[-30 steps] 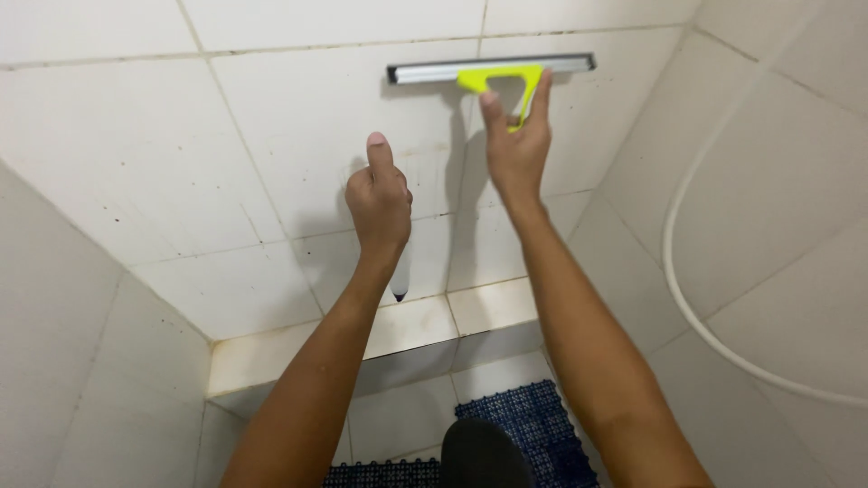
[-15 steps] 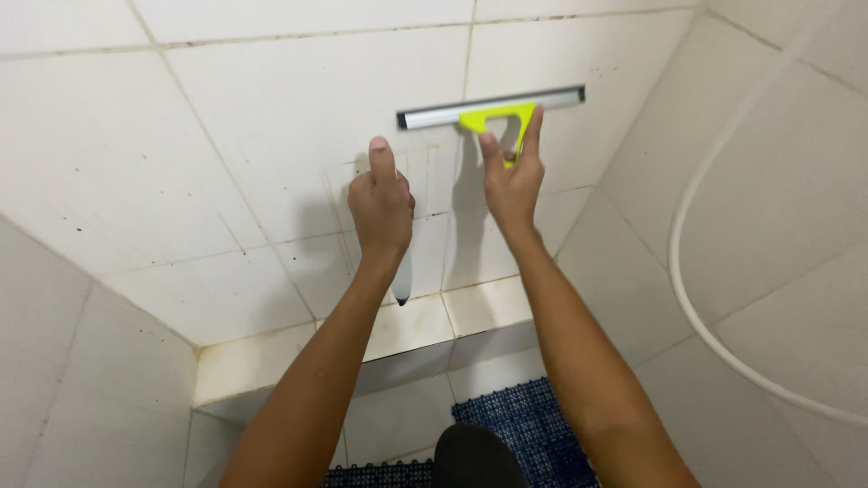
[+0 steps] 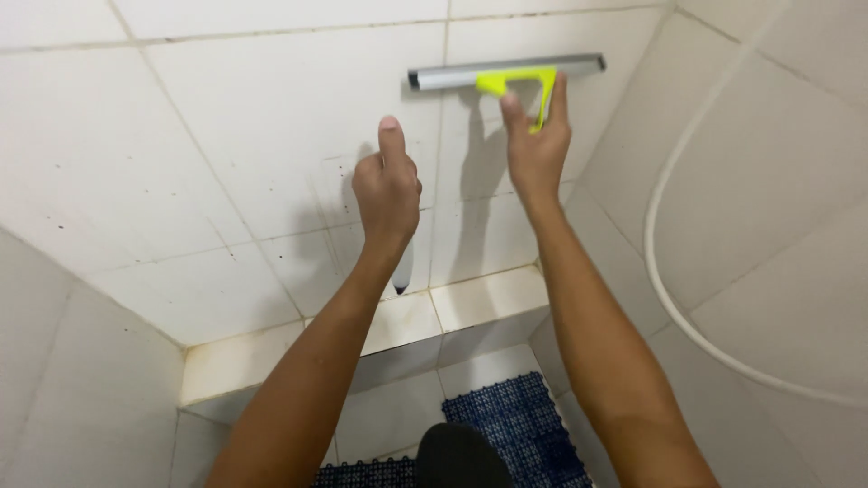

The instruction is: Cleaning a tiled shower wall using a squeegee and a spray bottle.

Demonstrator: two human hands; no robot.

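Right hand grips the yellow-green handle of a squeegee, its grey blade pressed flat to the white tiled wall high up near the corner; compared with half a second ago the blade sits level rather than tilted down to the left, and a second ago it was similarly level, so the hand looks to have squared it up at the top of the wall, which I'd judge as the start of a downward pull; left hand clenched in a loose fist, thumb up, wrapped around a white bottle-like object whose dark tip pokes out below the wrist, kind unclear; it has stayed put beside the squeegee hand; white hose curves down the right wall; tiled ledge below; blue mat on the floor; faint streaks on the tile between the hands.
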